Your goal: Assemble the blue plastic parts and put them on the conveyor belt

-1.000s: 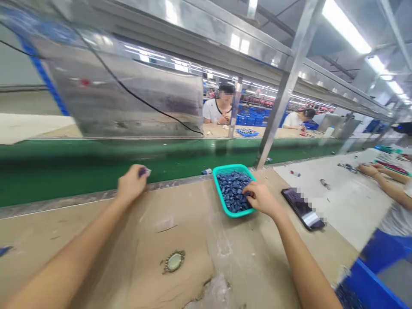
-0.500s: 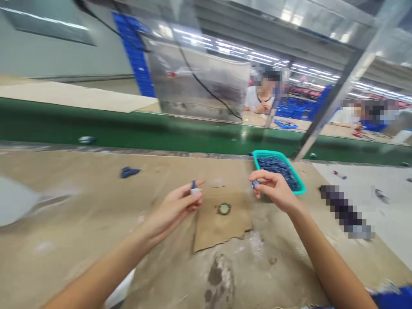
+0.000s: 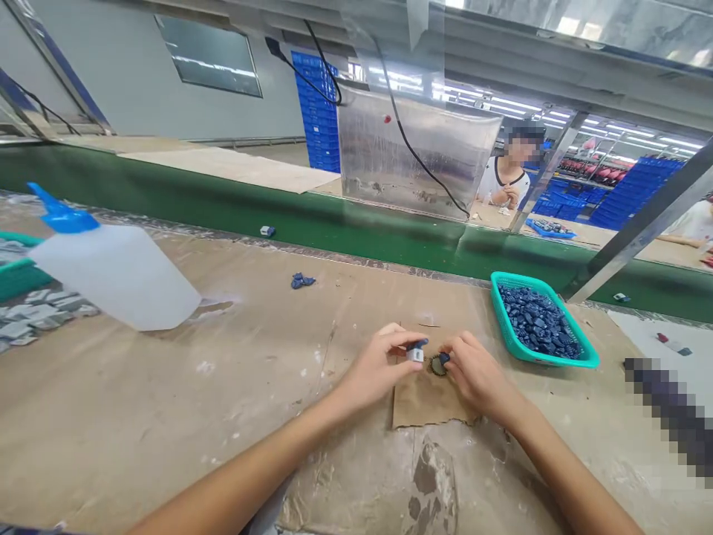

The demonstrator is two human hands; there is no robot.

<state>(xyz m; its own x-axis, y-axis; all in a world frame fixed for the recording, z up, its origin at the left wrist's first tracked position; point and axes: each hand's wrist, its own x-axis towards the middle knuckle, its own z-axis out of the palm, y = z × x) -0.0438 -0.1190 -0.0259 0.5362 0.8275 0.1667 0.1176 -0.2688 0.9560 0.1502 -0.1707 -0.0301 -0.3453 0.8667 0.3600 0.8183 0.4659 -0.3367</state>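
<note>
Between the fingers of my left hand (image 3: 384, 362) is a small white block with a dark blue piece on top (image 3: 415, 353). My right hand (image 3: 480, 371) pinches a small dark blue plastic piece (image 3: 444, 358), holding it at a round cap-like dish (image 3: 438, 365). Whether the piece touches the dish's contents I cannot tell. The dish lies on a torn square of brown cardboard (image 3: 428, 405), and both hands are close together over it. To the right stands a teal basket (image 3: 595, 362) heaped with dark blue pieces (image 3: 538, 323).
A white squeeze bottle with a blue nozzle (image 3: 128, 275) lies at the left, near grey-white blocks (image 3: 47, 316) and another teal basket (image 3: 22, 281). Blue scraps (image 3: 302, 281) lie behind my left hand. A green conveyor belt (image 3: 362, 232) crosses behind; a person (image 3: 504, 182) sits beyond it.
Both hands have come together over the cardboard. The right hand's blue piece has moved from beside the basket to the round dish. The view has swung left, bringing the bottle fully in.
</note>
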